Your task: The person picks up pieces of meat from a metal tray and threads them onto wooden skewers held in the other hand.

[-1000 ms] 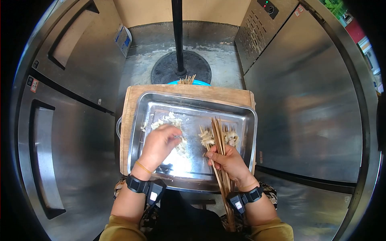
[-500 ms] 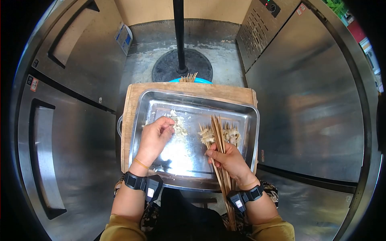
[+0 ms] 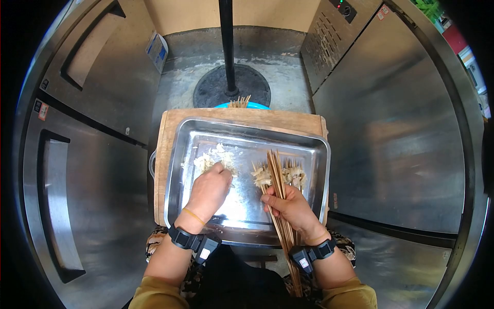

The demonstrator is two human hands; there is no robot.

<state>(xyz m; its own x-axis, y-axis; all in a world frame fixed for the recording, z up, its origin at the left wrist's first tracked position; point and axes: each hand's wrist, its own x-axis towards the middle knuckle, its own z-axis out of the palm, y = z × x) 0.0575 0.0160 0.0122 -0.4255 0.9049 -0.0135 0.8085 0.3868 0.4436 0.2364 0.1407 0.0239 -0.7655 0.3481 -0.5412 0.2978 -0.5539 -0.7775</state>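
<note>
Metal tray (image 3: 257,135) on wood — left hand (image 3: 210,190) reaching down, knuckles up.

A wooden table (image 3: 161,190) carried a rectangular stainless-steel tray (image 3: 323,177); its top seemed to be wood, though largely covered.

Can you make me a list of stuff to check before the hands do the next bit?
1. Right hand has a firm-looking grip on the bamboo skewers: ok, thumb and fingers are wrapped round them.
2. Left hand is by the loose pale food pieces: ok, it is at the near side of the pile.
3. Left fingers have pinched a piece: cannot tell, the fingertips are hidden.
4. Loose pieces are apart from the filled skewers: ok, there's a gap between them.
5. Held skewers are all inside the metal tray: not ok, their lower ends stick out past the near rim.
</note>
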